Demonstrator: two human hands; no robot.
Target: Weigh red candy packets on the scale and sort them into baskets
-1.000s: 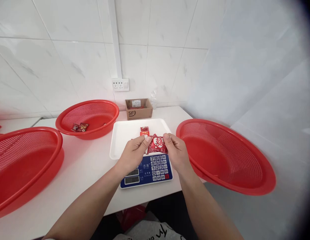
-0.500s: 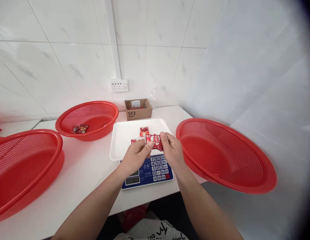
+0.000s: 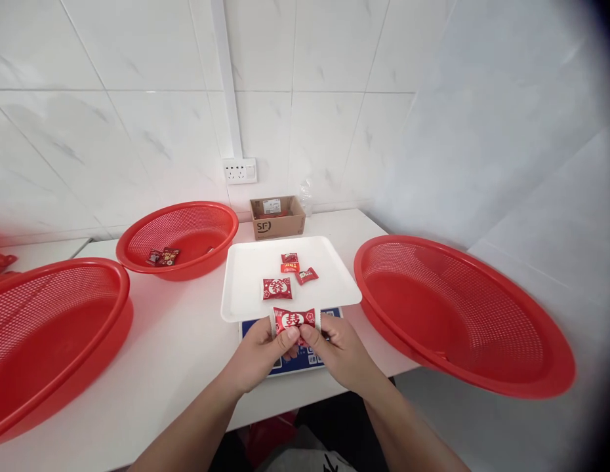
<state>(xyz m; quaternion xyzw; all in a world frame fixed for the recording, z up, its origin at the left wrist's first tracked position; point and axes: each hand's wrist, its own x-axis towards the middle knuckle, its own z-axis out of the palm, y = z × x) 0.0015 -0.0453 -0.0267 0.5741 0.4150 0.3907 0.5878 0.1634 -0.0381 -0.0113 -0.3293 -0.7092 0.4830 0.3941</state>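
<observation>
Between my left hand (image 3: 258, 354) and my right hand (image 3: 342, 351) is a red candy packet (image 3: 294, 318) with a white round patch and a red character. Both hands are closed on it, thumbs pressing its near edge. They hold it above the blue keypad (image 3: 305, 359) of a scale, partly covering the keys. Just beyond, the scale's white tray (image 3: 241, 262) carries a similar red packet (image 3: 277, 288) and a few smaller red wrapped candies (image 3: 306, 275).
Red perforated baskets stand around: one at right (image 3: 462, 262), one at near left (image 3: 63, 328), one at back left (image 3: 187, 213) with several wrapped candies (image 3: 163, 256) inside. Behind the tray are a cardboard box (image 3: 279, 226) and a clear plastic bag (image 3: 306, 195). A wall socket (image 3: 239, 171) is above.
Both hands have drawn back toward me with the candy packet, from over the tray to over the keypad. The candies on the tray show more fully now. The view has shifted slightly.
</observation>
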